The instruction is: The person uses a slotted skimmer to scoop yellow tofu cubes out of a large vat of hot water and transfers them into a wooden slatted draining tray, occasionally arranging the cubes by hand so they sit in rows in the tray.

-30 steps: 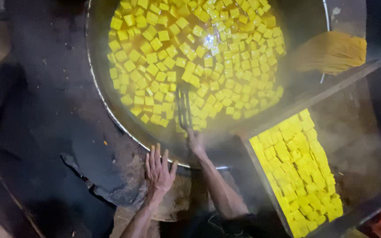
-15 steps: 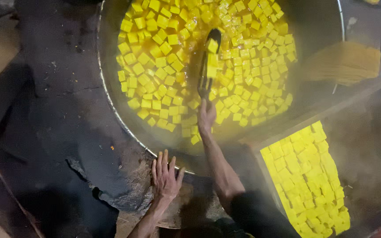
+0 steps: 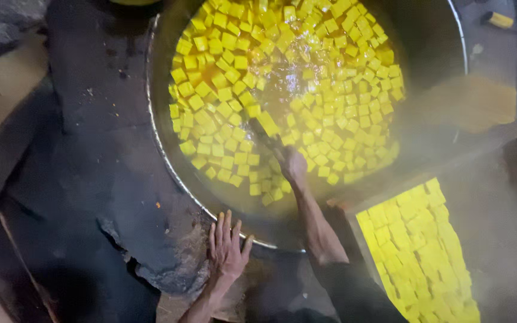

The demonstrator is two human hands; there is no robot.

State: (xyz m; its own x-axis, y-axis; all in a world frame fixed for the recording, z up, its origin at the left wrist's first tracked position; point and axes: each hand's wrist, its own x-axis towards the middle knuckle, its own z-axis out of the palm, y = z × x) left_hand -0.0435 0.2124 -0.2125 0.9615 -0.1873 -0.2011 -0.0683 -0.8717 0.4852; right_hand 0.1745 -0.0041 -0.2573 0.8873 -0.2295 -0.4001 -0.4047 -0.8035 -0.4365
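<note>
steamy, dark stove top around a big pan of yellow cubes in hot liquid.
your right hand grips a utensil among the floating cubes, fingers closed on its handle; your left hand lies flat, fingers spread, on the black surround. most cubes sit in the pan, and a tray at the right holds rows more.
</note>
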